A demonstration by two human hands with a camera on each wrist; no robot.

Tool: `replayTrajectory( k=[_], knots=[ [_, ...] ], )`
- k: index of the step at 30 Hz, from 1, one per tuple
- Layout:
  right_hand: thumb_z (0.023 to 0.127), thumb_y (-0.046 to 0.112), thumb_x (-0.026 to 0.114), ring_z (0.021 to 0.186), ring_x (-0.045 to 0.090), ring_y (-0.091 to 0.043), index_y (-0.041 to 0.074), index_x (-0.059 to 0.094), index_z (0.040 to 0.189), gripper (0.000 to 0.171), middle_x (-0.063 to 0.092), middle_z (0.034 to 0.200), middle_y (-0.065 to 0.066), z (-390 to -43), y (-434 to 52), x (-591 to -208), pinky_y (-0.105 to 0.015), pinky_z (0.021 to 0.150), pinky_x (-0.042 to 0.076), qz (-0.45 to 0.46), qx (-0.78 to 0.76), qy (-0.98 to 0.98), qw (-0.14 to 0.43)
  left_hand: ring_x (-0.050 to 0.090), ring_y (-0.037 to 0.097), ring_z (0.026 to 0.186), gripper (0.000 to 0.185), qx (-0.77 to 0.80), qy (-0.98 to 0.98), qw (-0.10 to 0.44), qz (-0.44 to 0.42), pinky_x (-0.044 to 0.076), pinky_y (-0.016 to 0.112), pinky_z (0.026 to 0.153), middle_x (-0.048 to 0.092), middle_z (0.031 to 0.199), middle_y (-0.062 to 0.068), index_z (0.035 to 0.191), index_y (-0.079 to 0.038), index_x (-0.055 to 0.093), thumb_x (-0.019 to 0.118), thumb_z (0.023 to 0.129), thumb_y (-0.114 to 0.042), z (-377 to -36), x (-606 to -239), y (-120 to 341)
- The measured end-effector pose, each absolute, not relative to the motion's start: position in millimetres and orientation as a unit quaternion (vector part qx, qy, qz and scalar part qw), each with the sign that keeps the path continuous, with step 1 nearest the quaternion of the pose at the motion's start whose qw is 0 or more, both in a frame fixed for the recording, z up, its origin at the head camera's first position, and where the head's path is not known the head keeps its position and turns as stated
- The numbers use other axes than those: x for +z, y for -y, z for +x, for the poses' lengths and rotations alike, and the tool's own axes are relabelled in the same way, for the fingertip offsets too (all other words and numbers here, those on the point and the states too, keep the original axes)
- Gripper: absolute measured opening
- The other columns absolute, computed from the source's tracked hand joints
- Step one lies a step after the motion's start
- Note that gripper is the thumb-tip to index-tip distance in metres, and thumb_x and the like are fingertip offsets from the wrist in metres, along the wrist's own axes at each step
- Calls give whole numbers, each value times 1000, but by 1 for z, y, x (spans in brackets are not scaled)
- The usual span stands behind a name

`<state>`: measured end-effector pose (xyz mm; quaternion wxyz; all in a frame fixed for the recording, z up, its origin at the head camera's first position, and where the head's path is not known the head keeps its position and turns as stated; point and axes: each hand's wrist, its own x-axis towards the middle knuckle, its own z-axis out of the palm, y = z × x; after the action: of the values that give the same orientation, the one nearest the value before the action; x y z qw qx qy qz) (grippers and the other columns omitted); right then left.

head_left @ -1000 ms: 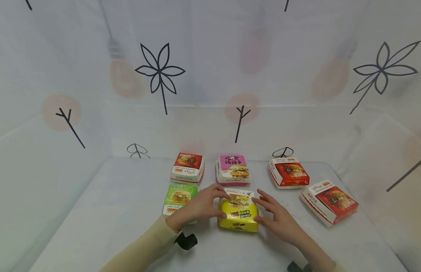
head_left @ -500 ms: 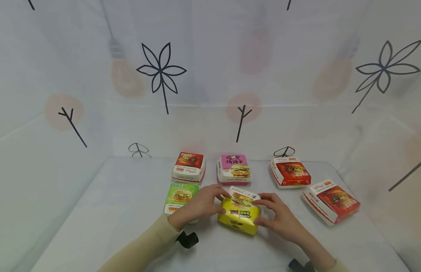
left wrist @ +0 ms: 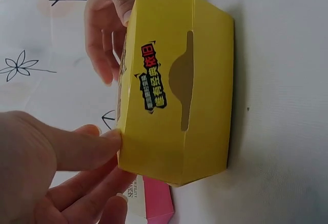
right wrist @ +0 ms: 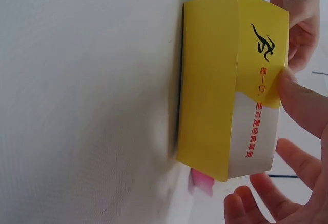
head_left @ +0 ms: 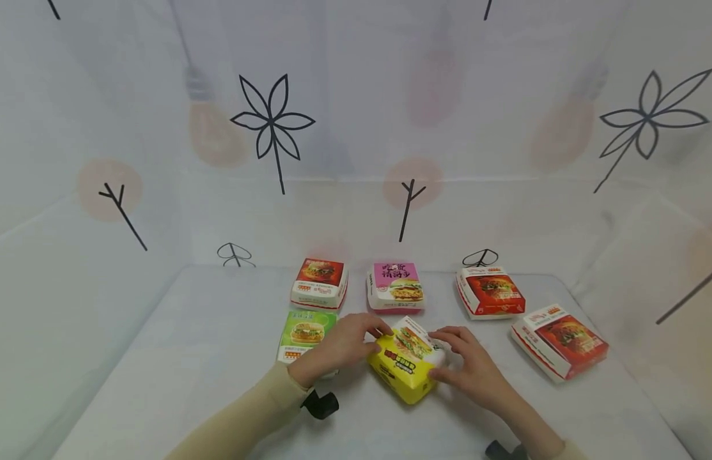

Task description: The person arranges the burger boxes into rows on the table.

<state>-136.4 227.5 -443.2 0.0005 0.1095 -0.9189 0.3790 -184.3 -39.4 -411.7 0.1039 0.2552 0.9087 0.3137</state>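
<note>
White cloth-covered table (head_left: 178, 358): we are gripping the yellow cardboard burger box (head_left: 408, 361), left hand (head_left: 339, 348) and right hand (head_left: 473, 370) pinching opposite sides.

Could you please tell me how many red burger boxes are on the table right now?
3. One red box sits in the back row at left, beside the pink box; another lies back right; the third lies at far right. Nothing appears hidden.
</note>
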Motion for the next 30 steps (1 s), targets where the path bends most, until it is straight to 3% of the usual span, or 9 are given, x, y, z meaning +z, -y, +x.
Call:
replayTrajectory(
  k=[7, 13, 22, 30],
  knots=[
    [73, 44, 86, 142, 29, -43, 17, 52, 144, 83, 34, 156, -12, -136, -224, -448, -70, 105, 29, 127, 369, 921, -9, 55, 17, 119, 37, 304, -901, 127, 281, 45, 41, 103, 64, 123, -12, 117, -28, 71, 83, 82, -30, -184, -411, 36],
    [72, 46, 86, 144, 24, -45, 18, 49, 148, 88, 27, 161, -11, -138, -219, -447, -73, 104, 27, 153, 357, 921, -24, 51, 14, 124, 42, 265, -902, 121, 317, 43, 39, 106, 58, 133, -11, 118, -30, 71, 85, 79, -34, -185, -411, 32],
    [76, 43, 84, 147, 20, -42, 26, 50, 147, 81, 24, 164, -4, -141, -219, -449, -75, 104, 23, 163, 382, 907, -66, 50, 14, 126, 44, 240, -909, 104, 325, 42, 38, 107, 57, 134, -10, 122, -27, 69, 84, 81, -33, -184, -409, 30],
    [81, 45, 80, 144, 27, -42, 29, 58, 139, 64, 31, 159, -7, -139, -222, -451, -74, 103, 27, 186, 388, 902, -33, 49, 15, 119, 49, 229, -923, 72, 301, 46, 36, 102, 58, 124, -7, 122, -26, 70, 87, 77, -32, -181, -408, 31]
  ],
)
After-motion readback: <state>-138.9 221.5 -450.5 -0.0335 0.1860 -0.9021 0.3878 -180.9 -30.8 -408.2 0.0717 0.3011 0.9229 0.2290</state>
